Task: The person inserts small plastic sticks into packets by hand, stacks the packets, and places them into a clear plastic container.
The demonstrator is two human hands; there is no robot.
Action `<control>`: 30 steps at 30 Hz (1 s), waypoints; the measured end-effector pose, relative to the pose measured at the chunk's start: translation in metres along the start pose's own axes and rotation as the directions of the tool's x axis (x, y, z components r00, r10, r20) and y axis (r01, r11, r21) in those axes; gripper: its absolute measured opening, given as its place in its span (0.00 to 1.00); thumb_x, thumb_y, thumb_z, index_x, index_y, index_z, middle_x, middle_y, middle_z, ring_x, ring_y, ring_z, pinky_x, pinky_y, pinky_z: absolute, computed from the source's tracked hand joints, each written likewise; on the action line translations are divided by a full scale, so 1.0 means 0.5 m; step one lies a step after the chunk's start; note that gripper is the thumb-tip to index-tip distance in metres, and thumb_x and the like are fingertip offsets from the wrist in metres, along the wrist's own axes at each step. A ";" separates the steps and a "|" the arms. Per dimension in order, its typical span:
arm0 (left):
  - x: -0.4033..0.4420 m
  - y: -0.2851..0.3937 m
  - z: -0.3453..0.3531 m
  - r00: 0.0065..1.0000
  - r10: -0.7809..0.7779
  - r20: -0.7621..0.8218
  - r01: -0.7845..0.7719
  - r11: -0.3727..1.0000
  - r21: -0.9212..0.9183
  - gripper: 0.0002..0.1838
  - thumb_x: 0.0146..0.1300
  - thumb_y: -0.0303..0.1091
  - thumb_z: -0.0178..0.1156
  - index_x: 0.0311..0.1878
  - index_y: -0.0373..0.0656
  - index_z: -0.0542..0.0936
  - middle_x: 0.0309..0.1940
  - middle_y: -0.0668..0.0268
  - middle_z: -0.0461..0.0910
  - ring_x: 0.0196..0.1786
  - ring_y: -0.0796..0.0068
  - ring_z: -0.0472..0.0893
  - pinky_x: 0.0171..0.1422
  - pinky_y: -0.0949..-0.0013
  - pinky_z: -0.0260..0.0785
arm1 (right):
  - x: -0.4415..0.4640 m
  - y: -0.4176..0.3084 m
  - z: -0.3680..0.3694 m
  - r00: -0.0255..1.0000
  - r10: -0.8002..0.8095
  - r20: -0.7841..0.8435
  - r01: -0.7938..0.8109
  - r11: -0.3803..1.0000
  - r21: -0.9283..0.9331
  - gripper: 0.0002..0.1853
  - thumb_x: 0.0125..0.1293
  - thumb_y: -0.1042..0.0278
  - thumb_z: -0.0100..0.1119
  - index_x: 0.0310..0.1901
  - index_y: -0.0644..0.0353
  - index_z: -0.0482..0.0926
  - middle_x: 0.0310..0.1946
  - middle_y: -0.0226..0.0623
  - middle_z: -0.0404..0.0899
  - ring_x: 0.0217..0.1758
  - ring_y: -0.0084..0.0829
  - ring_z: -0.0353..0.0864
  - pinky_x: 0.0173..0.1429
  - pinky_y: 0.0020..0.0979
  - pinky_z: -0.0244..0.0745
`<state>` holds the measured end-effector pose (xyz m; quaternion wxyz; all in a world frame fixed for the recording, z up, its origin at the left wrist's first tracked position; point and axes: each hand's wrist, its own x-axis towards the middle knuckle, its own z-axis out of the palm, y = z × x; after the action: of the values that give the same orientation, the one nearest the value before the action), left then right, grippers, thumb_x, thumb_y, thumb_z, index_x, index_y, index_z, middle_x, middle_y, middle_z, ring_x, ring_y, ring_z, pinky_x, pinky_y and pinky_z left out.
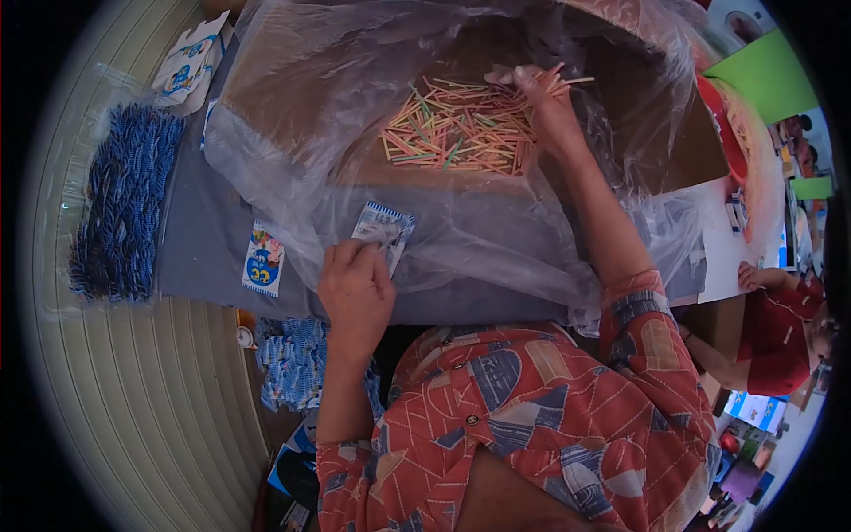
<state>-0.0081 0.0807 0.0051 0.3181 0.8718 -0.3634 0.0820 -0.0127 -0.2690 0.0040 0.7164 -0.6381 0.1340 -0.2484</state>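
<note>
My left hand (357, 288) is closed on a small blue-and-white packet (386, 228) at the near edge of the table. A second, similar packet (263, 260) with a printed front lies to its left. My right hand (551, 113) reaches into a large plastic-lined cardboard box (346, 115). Its fingers are closed on several thin coloured sticks (567, 84), whose ends stick out past the fingers. Below and left of that hand lies a loose pile of pink, yellow and green sticks (461, 129).
A clear tray (62, 266) full of blue striped packets (128, 204) stands at the left, with a printed carton (191, 66) above it. More blue packets (297, 359) sit below the table edge. At the right is a person in a red shirt (780, 341).
</note>
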 end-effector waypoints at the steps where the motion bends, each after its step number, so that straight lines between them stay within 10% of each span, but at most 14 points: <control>1: 0.009 -0.006 -0.002 1.000 0.012 -0.001 -0.012 1.000 -0.001 0.06 0.56 0.24 0.63 0.38 0.37 0.84 0.35 0.60 0.78 0.41 0.57 0.77 0.43 0.60 0.71 | -0.003 -0.014 0.003 0.995 -0.094 0.036 0.081 0.960 0.266 0.14 0.74 0.60 0.58 0.44 0.64 0.80 0.30 0.33 0.79 0.41 0.33 0.82 0.61 0.40 0.74; 3: 0.027 -0.007 -0.003 0.996 -0.066 -0.064 0.030 0.893 -0.448 0.05 0.56 0.21 0.66 0.37 0.36 0.84 0.31 0.61 0.79 0.36 0.65 0.77 0.41 0.66 0.71 | -0.009 -0.035 0.004 0.988 -0.128 0.087 0.086 0.921 0.380 0.12 0.73 0.62 0.58 0.45 0.64 0.80 0.26 0.31 0.76 0.35 0.30 0.78 0.55 0.38 0.75; 11: 0.180 0.069 0.122 0.990 -0.136 0.031 0.104 0.563 -0.820 0.07 0.56 0.22 0.71 0.37 0.34 0.84 0.32 0.69 0.80 0.32 0.84 0.76 0.37 0.78 0.68 | -0.029 -0.107 0.061 0.959 -0.215 0.185 0.015 0.689 0.724 0.14 0.75 0.62 0.54 0.49 0.67 0.78 0.14 0.23 0.58 0.23 0.25 0.69 0.47 0.37 0.74; 18: 0.244 0.096 0.185 0.995 -0.099 0.009 0.055 0.480 -0.875 0.07 0.57 0.22 0.71 0.39 0.33 0.85 0.34 0.70 0.82 0.36 0.84 0.77 0.41 0.78 0.70 | -0.041 -0.150 0.076 0.950 -0.115 0.290 0.081 0.989 0.126 0.36 0.79 0.38 0.33 0.52 0.67 0.79 0.32 0.41 0.84 0.49 0.35 0.83 0.61 0.38 0.75; 30: 0.272 0.099 0.230 0.999 -0.037 0.024 0.036 0.383 -0.923 0.09 0.58 0.21 0.70 0.43 0.35 0.86 0.38 0.69 0.83 0.41 0.82 0.80 0.46 0.77 0.73 | -0.014 -0.119 0.041 0.839 -0.029 0.544 0.180 0.957 -0.228 0.38 0.76 0.34 0.38 0.57 0.67 0.80 0.59 0.43 0.78 0.64 0.37 0.75 0.70 0.38 0.66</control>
<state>0.0460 -0.0954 -0.0094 0.7502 0.5566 -0.3284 -0.1400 -0.0192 -0.2517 0.0644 0.6169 -0.7796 -0.0736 -0.0793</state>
